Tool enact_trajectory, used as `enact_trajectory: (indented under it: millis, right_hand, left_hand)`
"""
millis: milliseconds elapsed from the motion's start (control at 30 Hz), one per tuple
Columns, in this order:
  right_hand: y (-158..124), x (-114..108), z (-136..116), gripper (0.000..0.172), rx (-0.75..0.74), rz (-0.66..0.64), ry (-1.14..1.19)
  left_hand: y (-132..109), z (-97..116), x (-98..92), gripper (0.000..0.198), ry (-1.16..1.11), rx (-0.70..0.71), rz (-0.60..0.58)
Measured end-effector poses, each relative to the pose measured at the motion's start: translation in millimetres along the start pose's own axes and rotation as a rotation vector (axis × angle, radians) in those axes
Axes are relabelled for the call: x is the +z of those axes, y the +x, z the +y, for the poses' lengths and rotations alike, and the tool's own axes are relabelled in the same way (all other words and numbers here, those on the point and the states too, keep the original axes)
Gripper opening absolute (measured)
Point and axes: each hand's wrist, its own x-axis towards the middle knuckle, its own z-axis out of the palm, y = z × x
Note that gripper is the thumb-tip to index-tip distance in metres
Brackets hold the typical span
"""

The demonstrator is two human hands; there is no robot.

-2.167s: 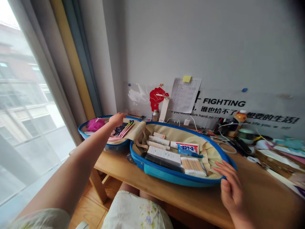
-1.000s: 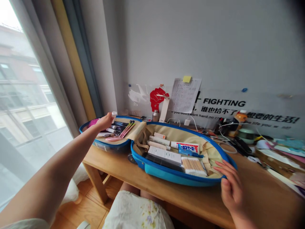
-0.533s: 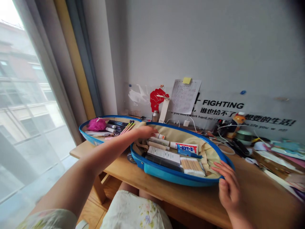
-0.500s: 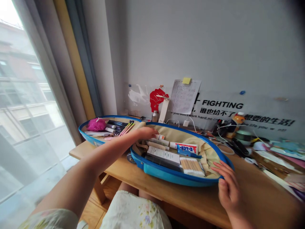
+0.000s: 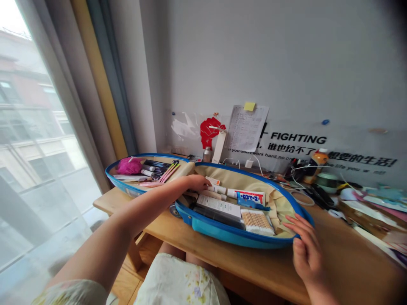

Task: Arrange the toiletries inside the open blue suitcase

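A blue oval suitcase (image 5: 222,239) lies spread in two halves on the wooden desk. My left hand (image 5: 197,183) reaches into its right half, fingers closed at the near end of a white tube (image 5: 219,189). Around that tube are a small white-and-orange box (image 5: 213,181), a toothpaste tube (image 5: 251,197), a blue item (image 5: 252,205), a white printed box (image 5: 219,205) and a pack of cotton swabs (image 5: 258,222). On the right end of the rim, my right hand (image 5: 307,243) rests with fingers stretched over the edge and thumb outside, holding nothing.
The left half holds a pink bath puff (image 5: 129,166), several dark pens or tubes and pink-yellow sticks (image 5: 170,171). Behind the case stand a white lamp (image 5: 219,146) and a small bottle (image 5: 207,154). Cables, an orange-topped bottle (image 5: 318,161) and papers clutter the desk's right side.
My left hand has moved slightly down, its fingers curling onto the white tube's end. My right hand stays at the rim. The case contents look unchanged.
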Motion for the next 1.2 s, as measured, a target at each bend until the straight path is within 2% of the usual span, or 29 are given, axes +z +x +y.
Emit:
enact_trajectory:
  millis: [200,367,467,533,567,633,700,767,833,1000,1200]
  right_hand:
    - [0.8,0.8,1.0,0.033,-0.029,0.014,0.006]
    - [-2.0,1.4,4.2,0.033,-0.015,0.002,0.004]
    - [-3.0,1.0,5.4,0.033,-0.019,0.0,0.008]
    - [-2.7,0.7,5.0,0.033,-0.023,0.001,0.009]
    - [-2.4,0.5,4.5,0.033,-0.023,0.001,0.006]
    - [-1.4,0.1,3.0,0.034,-0.022,0.002,0.0]
    - [-0.6,-0.3,1.6,0.035,-0.018,-0.004,-0.007]
    - [0.0,-0.6,0.9,0.036,-0.022,-0.008,-0.015]
    - [0.3,-0.9,0.9,0.037,-0.032,-0.01,-0.027]
    - [0.7,-2.5,2.0,0.038,-0.036,-0.018,-0.056]
    - [-0.8,-3.7,3.2,0.037,-0.021,-0.025,-0.073]
  left_hand:
    - [-0.6,1.3,3.0,0.037,-0.055,0.004,0.035]
    - [-2.7,-9.4,-6.0,0.037,-0.058,0.051,0.17]
    - [-13.1,-37.4,-18.8,0.039,-0.09,-0.007,0.371]
    - [-26.8,-68.0,-25.6,0.041,-0.079,-0.123,0.499]
    - [-35.8,-85.9,-27.4,0.042,-0.047,-0.197,0.521]
    - [-56.8,-123.0,-26.8,0.043,0.054,-0.402,0.474]
    - [-79.2,-157.0,-20.9,0.043,0.136,-0.585,0.354]
    - [-98.9,-183.4,-12.0,0.039,0.17,-0.651,0.266]
    - [-112.4,-201.1,-2.7,0.039,0.197,-0.656,0.188]
    - [-116.9,-221.3,12.5,0.044,0.283,-0.578,0.047]
    - [-106.6,-226.7,21.4,0.039,0.384,-0.486,-0.005]
